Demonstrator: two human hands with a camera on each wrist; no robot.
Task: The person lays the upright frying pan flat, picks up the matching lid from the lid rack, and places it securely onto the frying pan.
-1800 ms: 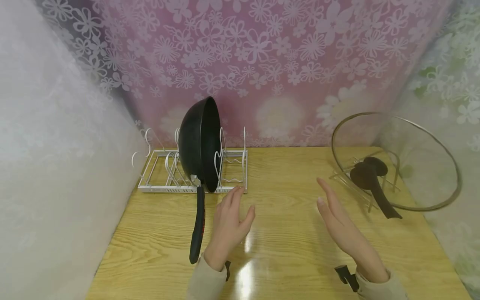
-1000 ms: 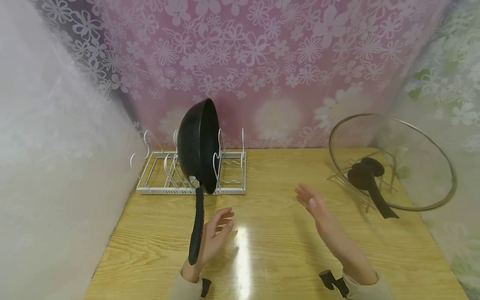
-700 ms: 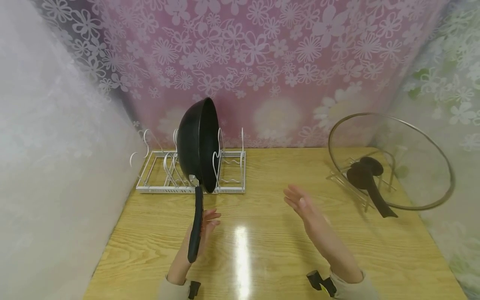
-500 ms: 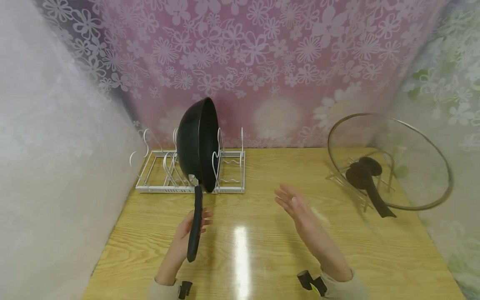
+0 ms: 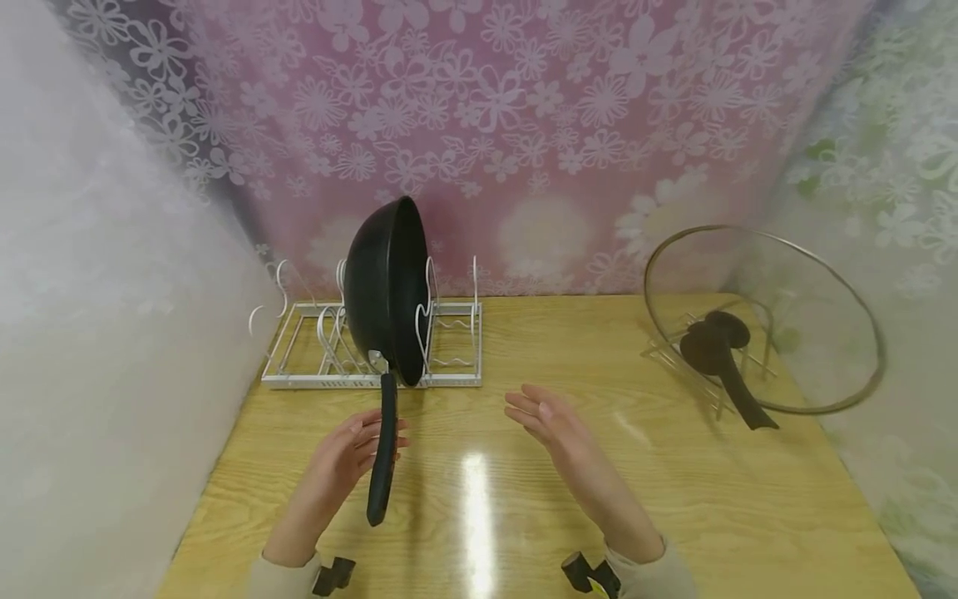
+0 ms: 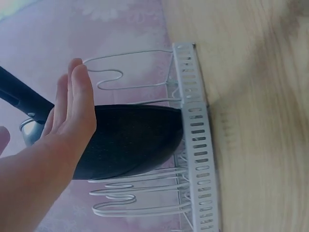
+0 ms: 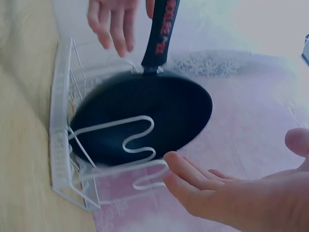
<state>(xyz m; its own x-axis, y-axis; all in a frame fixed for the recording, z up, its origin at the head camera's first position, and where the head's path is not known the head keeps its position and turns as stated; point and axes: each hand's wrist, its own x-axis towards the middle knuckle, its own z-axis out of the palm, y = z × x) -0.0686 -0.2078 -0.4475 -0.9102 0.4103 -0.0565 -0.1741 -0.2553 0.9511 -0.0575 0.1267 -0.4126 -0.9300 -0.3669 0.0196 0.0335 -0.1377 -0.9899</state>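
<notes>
- The black pan (image 5: 370, 283) stands on its side in the white rack (image 5: 456, 380), near the back left corner of the table (image 5: 748, 516).
- The pan's handle (image 5: 383, 449) is its long part. It sticks out past the rack and points to the table's front edge. The pan's hollow side looks to the table's right edge.
- The left hand (image 5: 340, 453) is the nearer one. It is just under the handle, with its fingertips peeking out past it. Its fingers are loose and not wrapped around anything. I cannot tell if it touches.
- The right hand (image 5: 554, 424) holds nothing. Its fingers are nearly straight, and the pan is up and to its left.
- A see-through lid (image 5: 786, 349) is by the back right corner.
- Red letters are on the handle, too blurry to read. I see no other writing.
</notes>
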